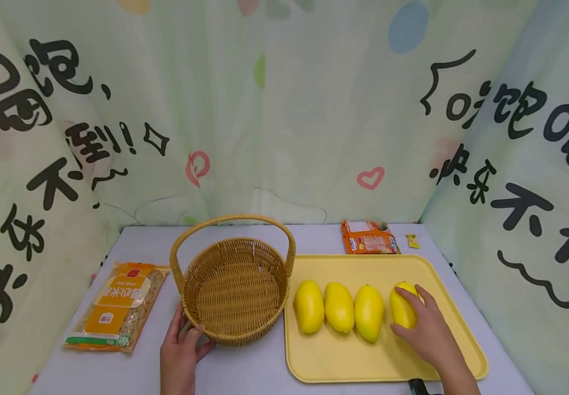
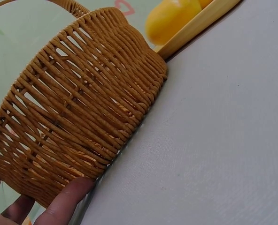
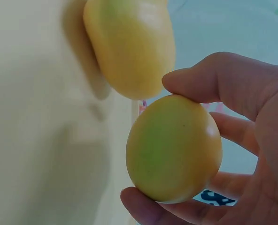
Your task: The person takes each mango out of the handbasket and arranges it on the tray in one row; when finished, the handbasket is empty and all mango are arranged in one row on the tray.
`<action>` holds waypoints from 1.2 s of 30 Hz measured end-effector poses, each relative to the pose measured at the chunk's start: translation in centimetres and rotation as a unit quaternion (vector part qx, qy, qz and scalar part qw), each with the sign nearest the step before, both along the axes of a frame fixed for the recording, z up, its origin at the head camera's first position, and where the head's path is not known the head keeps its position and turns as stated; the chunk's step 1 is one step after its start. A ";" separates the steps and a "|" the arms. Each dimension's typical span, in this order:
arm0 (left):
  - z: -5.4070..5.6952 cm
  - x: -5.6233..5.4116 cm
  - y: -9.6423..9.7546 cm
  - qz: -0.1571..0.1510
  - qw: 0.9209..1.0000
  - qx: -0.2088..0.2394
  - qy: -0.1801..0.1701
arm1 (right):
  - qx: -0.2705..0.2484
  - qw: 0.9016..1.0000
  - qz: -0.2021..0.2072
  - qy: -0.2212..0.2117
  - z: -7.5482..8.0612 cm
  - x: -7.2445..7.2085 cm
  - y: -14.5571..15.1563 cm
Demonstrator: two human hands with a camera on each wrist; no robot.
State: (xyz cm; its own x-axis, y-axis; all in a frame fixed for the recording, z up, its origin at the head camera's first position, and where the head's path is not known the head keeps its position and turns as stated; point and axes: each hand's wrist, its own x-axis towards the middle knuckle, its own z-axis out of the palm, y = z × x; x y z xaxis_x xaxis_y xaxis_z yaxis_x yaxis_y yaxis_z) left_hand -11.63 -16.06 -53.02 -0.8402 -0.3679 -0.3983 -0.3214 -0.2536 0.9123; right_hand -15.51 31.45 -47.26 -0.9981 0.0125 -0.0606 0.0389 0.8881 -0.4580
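Observation:
A round wicker basket (image 1: 237,296) with a tall arched handle stands left of the middle, nothing inside it. My left hand (image 1: 181,343) holds it at the near left side; in the left wrist view the thumb (image 2: 66,201) lies along the lower woven wall. On a yellow tray (image 1: 333,362) my right hand (image 1: 427,326) grips a yellow mango (image 1: 403,307), which the right wrist view shows end-on between thumb (image 3: 195,79) and fingers. Three more mangoes (image 1: 339,307) lie in a row on the tray, left of the held one.
A bag of grain (image 1: 113,307) lies left of the basket. Behind the tray are an orange snack packet (image 1: 370,238) and a small yellow packet (image 1: 412,241). Something black (image 1: 417,387) shows at the tray's front edge. Printed curtains (image 1: 284,120) enclose the back and sides.

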 end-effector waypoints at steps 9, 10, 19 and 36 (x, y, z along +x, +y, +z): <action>-0.1 -0.1 0.0 -0.001 1.000 -0.002 -0.002 | 0.026 1.000 0.015 -0.005 -0.6 0.0 0.1; 0.0 -0.1 0.0 -0.001 1.000 -0.002 -0.002 | 0.029 0.999 0.015 -0.009 -0.6 0.0 0.1; 0.0 -0.1 0.0 -0.002 1.000 -0.002 -0.001 | 0.033 0.999 0.022 -0.020 -1.2 0.0 0.2; -0.2 0.0 0.0 -0.005 1.000 0.001 0.010 | 0.025 0.998 0.038 -0.037 -1.7 0.1 0.3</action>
